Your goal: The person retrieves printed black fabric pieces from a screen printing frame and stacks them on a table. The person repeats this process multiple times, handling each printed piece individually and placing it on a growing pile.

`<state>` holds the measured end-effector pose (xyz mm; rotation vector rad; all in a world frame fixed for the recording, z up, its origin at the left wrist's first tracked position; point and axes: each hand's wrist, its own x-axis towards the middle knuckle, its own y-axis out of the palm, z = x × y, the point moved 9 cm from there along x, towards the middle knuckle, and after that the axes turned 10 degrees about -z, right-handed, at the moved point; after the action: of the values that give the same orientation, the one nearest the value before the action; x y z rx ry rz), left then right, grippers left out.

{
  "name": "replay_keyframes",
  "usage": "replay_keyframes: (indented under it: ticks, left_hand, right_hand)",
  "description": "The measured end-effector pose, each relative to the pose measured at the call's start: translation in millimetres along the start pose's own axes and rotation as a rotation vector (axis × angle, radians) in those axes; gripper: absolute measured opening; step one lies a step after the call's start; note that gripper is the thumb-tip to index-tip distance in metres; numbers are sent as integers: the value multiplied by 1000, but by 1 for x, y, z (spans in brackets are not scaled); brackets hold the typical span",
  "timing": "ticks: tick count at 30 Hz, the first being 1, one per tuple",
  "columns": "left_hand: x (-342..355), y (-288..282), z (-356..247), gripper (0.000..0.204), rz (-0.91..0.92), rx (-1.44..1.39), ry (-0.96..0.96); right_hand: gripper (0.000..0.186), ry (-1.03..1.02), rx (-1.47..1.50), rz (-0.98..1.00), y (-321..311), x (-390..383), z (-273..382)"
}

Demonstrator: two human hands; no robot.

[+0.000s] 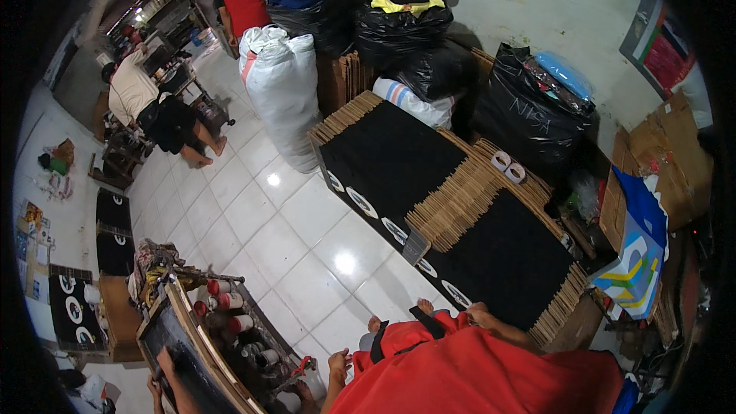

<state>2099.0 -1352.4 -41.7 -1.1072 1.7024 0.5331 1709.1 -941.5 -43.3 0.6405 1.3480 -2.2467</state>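
My left hand (338, 366) is raised beside the hem of my red shirt (475, 376), with its fingers apart and nothing visible in them. Close to the front edge of a black cloth panel (502, 253) is my right hand (484, 317); its fingers are partly hidden, so I cannot tell whether they hold anything. A second black cloth panel (391, 149) lies farther off. Round white prints (458, 294) line the panels' near edges. Thin brown board edges (456, 203) fan out between the panels, and a small grey plate (416, 246) sits at their front end.
At lower left, another person's arm (178, 383) rests over a dark framed screen (165, 337), beside a rack of red-and-white containers (230, 301). A tall white sack (280, 92), black bags (529, 111) and a box (632, 253) surround the panels. Two people work farther back.
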Motion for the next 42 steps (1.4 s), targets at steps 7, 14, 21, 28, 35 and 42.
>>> replay_keyframes:
  ticks: [7, 14, 21, 28, 35, 42]
  left_hand:
    - [-44, 24, 24, 16, -86, -5, -25]
    - [-54, 33, 38, 33, -115, 532, 366]
    - [-38, 37, 83, 18, -167, -91, -23]
    - [-65, 42, 64, 18, -157, -115, 13]
    - [-58, 33, 71, 25, -274, -177, 9]
    - [-43, 29, 82, 29, -298, -150, 50]
  right_hand:
    - [26, 63, -88, -7, -51, 33, 24]
    - [11, -20, 204, 28, -72, 36, 157]
    - [6, -110, 153, 115, -52, 37, 174]
    - [17, -650, -873, 114, -1, 78, 95]
    - [27, -501, -776, 330, -7, 88, 82]
    - [10, 76, 104, 204, -31, 38, 150]
